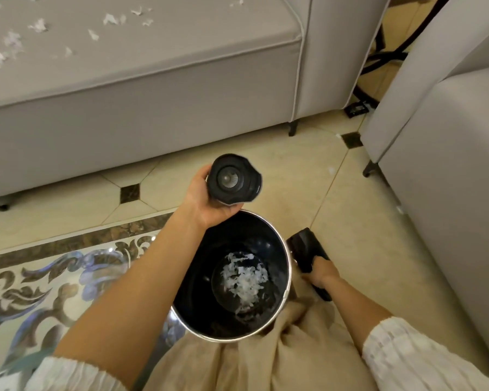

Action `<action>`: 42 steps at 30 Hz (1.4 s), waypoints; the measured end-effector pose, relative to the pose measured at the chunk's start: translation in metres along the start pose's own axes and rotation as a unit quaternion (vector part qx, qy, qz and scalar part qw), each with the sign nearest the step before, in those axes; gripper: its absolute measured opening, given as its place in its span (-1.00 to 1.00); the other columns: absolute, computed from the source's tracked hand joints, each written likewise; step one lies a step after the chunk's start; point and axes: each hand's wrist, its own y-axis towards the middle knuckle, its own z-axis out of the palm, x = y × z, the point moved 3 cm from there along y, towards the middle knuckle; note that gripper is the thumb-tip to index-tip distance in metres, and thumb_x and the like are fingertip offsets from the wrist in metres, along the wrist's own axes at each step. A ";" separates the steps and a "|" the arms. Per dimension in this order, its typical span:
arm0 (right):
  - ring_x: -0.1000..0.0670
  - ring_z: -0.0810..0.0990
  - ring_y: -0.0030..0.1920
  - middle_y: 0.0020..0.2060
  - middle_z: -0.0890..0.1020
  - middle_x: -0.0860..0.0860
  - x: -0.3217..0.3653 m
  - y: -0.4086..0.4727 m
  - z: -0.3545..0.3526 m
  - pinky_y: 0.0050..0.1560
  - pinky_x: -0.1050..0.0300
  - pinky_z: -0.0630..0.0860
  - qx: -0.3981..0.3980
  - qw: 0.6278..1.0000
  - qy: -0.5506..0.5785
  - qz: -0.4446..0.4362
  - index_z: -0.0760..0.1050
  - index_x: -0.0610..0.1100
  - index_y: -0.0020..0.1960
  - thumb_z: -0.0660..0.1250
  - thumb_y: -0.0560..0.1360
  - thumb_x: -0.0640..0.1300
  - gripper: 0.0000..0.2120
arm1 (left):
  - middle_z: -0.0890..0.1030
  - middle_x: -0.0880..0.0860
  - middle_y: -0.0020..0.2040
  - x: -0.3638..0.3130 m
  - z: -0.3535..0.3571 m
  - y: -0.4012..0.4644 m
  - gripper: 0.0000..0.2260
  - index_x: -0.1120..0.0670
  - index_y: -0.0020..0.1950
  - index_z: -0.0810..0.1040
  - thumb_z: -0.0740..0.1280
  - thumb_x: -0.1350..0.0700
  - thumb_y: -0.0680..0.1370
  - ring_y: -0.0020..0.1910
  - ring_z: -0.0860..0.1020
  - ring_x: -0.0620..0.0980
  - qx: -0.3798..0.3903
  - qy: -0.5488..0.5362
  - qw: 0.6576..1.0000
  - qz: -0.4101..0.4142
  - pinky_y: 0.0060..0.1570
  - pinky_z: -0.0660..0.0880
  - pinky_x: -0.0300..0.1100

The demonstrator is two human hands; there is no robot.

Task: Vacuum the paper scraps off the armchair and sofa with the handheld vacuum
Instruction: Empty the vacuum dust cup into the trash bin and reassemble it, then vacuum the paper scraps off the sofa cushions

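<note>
My left hand [206,201] grips a black round vacuum part [233,179], its filter end facing up at me, held over the far rim of a black bin [285,266]. White paper scraps [244,279] lie at the bin's bottom. Right of the bin, my right hand [321,273] grips the black body of the handheld vacuum [308,251] low near the floor. More paper scraps [40,25] are strewn over the grey sofa seat [181,26] at the top left.
A grey armchair [449,153] stands on the right, close to the vacuum body. Between sofa and armchair there are dark cables and a black stand [378,60]. The tiled floor [308,170] holds a few stray scraps near the armchair.
</note>
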 end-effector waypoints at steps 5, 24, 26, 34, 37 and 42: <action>-0.16 0.54 0.16 0.18 0.57 -0.18 -0.001 0.008 0.002 0.15 0.04 0.46 0.032 0.998 0.045 0.007 0.45 -0.24 0.26 0.34 0.55 -0.06 -0.64 | 0.66 0.10 -0.06 -0.009 -0.013 0.001 -0.71 0.05 0.13 0.57 0.24 -0.10 0.56 -0.02 0.60 0.08 -0.009 0.015 1.000 0.021 -0.21 0.61 -0.11; 0.05 0.39 -0.51 -0.44 0.49 -0.05 0.081 -0.256 -0.143 -0.51 0.23 0.37 0.108 0.885 0.354 -0.283 0.47 -0.21 -0.15 0.18 0.62 0.12 -0.59 | 0.65 0.16 0.14 0.018 0.008 -0.065 -0.53 0.12 0.30 0.53 0.27 -0.19 0.56 0.12 0.59 0.16 -0.023 0.031 0.993 0.114 -0.06 0.53 0.05; 0.05 0.42 -0.50 -0.43 0.51 -0.04 0.081 -0.263 -0.136 -0.47 0.22 0.39 0.087 0.905 0.312 -0.276 0.48 -0.23 -0.12 0.19 0.61 0.13 -0.58 | 0.65 0.17 0.16 0.024 0.010 -0.074 -0.48 0.13 0.32 0.53 0.27 -0.23 0.55 0.16 0.59 0.16 -0.006 0.036 0.993 0.112 0.02 0.53 0.06; 0.05 0.41 -0.49 -0.43 0.50 -0.04 0.111 -0.309 -0.161 -0.48 0.24 0.38 0.146 0.908 0.319 -0.229 0.46 -0.22 -0.12 0.20 0.60 0.15 -0.58 | 0.65 0.18 0.17 0.022 0.037 -0.137 -0.50 0.18 0.37 0.50 0.30 -0.14 0.57 0.14 0.62 0.12 -0.029 -0.019 0.994 0.108 -0.03 0.57 -0.02; 0.05 0.40 -0.50 -0.42 0.49 -0.04 0.132 -0.347 -0.193 -0.49 0.25 0.38 0.195 0.909 0.307 -0.203 0.46 -0.21 -0.14 0.22 0.58 0.17 -0.57 | 0.65 0.18 0.16 0.001 0.054 -0.180 -0.51 0.18 0.35 0.51 0.30 -0.13 0.57 0.10 0.64 0.12 -0.050 -0.046 0.992 0.108 -0.05 0.57 -0.02; 0.07 0.39 -0.51 -0.42 0.48 -0.05 0.166 -0.421 -0.273 -0.50 0.27 0.37 0.251 0.904 0.300 -0.171 0.44 -0.21 -0.11 0.22 0.58 0.17 -0.58 | 0.66 0.18 0.14 -0.049 0.107 -0.252 -0.51 0.18 0.32 0.52 0.32 -0.15 0.55 0.07 0.64 0.13 -0.083 -0.053 0.990 0.099 -0.06 0.57 0.00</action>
